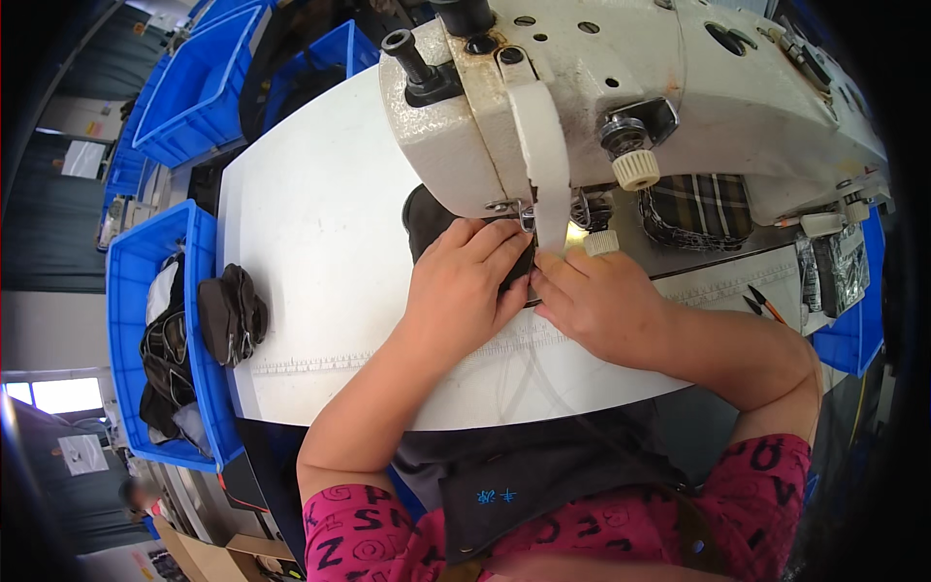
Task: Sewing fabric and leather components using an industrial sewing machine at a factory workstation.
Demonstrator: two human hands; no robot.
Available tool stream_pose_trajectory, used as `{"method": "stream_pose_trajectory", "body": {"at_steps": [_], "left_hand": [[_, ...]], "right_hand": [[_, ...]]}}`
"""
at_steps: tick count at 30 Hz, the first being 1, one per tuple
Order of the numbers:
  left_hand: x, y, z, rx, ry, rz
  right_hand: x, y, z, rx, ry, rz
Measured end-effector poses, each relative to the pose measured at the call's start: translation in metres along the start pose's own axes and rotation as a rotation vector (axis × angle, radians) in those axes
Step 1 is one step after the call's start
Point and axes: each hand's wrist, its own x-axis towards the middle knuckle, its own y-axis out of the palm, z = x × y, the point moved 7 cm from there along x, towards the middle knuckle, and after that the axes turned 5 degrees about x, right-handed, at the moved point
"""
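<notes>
Under the head of a white sewing machine (pixel 669 87) lies a dark fabric piece (pixel 424 225) with a rounded far end. My left hand (pixel 464 281) grips it, fingers over its top and the thumb at its near edge. Close to the presser foot (pixel 527 215), my right hand (pixel 603 299) has its fingers bent and pinched together at the fabric's right edge. My fingers hide much of the piece and the stitching point. A small lamp lights the spot behind my right fingers.
Stacked plaid fabric pieces (pixel 696 209) sit on the machine bed. Rulers (pixel 320 363) are marked along the white table (pixel 310 233). At left, a blue bin (pixel 121 320) holds dark fabric items, with a dark bundle (pixel 233 312) over its rim. Pens (pixel 766 304) lie at right.
</notes>
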Motion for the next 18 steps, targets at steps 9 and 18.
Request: {"method": "stream_pose_trajectory", "body": {"at_steps": [9, 18], "left_hand": [[0.0004, 0.0049, 0.0035, 0.031, 0.013, -0.077], [0.0022, 0.0046, -0.0015, 0.076, 0.043, -0.07]], "right_hand": [[-0.0003, -0.0011, 0.0061, -0.05, -0.059, -0.074], [-0.0016, 0.001, 0.0039, -0.006, -0.043, -0.065]]}}
